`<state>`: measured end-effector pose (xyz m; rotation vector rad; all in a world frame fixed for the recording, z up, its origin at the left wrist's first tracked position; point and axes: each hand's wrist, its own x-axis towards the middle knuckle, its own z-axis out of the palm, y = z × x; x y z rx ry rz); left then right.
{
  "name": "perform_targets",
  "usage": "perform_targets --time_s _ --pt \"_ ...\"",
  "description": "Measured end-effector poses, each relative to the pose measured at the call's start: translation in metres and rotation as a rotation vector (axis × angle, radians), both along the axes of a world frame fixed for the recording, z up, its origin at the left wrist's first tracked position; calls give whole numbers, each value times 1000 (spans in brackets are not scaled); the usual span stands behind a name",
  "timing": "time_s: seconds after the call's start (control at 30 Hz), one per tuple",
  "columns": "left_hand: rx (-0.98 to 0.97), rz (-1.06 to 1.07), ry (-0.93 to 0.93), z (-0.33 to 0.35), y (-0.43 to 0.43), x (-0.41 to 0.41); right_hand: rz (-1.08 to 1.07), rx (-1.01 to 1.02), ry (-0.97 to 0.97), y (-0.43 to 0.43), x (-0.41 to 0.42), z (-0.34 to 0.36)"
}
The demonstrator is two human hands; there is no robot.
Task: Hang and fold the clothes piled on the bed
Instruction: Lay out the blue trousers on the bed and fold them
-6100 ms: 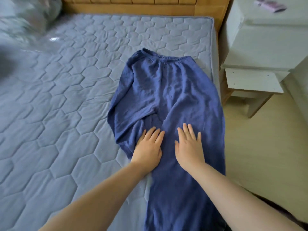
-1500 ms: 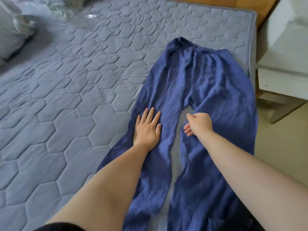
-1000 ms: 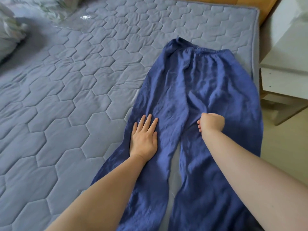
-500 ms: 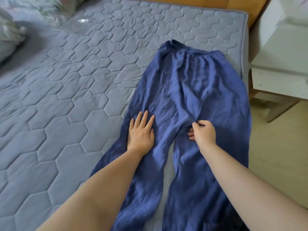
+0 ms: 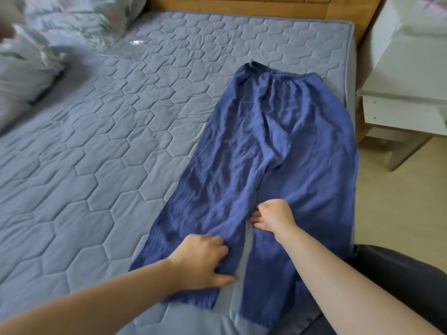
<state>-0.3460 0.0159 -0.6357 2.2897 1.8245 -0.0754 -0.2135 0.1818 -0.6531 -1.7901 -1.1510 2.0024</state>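
Observation:
A pair of blue trousers (image 5: 278,146) lies flat on the quilted grey mattress (image 5: 101,146), waistband toward the headboard and legs spread toward me. My left hand (image 5: 203,261) sits low on the left leg, fingers bent over its inner edge and thumb beneath, gripping the cloth. My right hand (image 5: 273,217) is at the inner edge of the right leg just below the crotch, fingers curled under and pinching the fabric. A strip of mattress shows between the two legs.
Patterned bedding (image 5: 36,52) is heaped at the upper left. A wooden headboard (image 5: 242,4) runs along the far side. A white nightstand (image 5: 406,88) stands right of the bed over pale flooring (image 5: 396,204). A black padded object (image 5: 399,274) sits at the lower right.
My left hand slid down the left leg toward me and went from lying flat to gripping its inner edge. My right hand keeps its pinch and has moved slightly down the inner seam.

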Motion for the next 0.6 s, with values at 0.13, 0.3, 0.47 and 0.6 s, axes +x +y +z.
perform_targets --time_s 0.13,0.3,0.47,0.6 --pt "-171 2 94 2 -15 20 60 -34 -45 -15 -8 2" --pt "-359 169 64 11 0 25 123 -30 -119 -17 -10 7" --pt "-560 197 -210 31 8 8 -14 -89 75 -27 -5 13" --pt "-956 149 -451 36 3 7 48 142 -145 -39 2 8"
